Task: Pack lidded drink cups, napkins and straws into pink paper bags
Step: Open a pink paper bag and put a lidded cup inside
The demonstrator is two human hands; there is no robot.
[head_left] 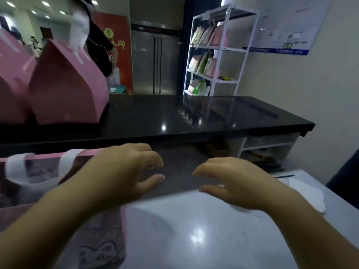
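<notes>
Hands, head view. Left hand (124,171): fingers loosely bent and spread, nothing in it, hanging over the far edge of the white counter (204,230), just right of the open bag's rim. Right hand (233,181): likewise loosely curled and empty, palm down, apart from the left. I judge both are between items, poised to reach for the next one.

Open pink bag (97,245): at the white counter's near-left corner, mouth up, white handles (15,169) splayed outward, which I judge keeps the mouth free for loading. My left forearm crosses over it. Contents too blurred to tell.

Closed pink bags (68,90): two, tops folded, at the left end of the raised black counter (194,117), apparently finished and set there for handing over. A white blur sits at the top of the right-hand one; handle or someone's hand, I cannot tell. A person in dark clothing (99,47) stands behind.

White paper (307,193): at the white counter's right edge, possibly napkins. Cups, straws: none in sight.

Surroundings: white shelf rack (219,55) of packaged goods and a steel refrigerator (155,61), both beyond the black counter. That counter's overhang stands between my hands and the finished bags — any lift must clear it.
</notes>
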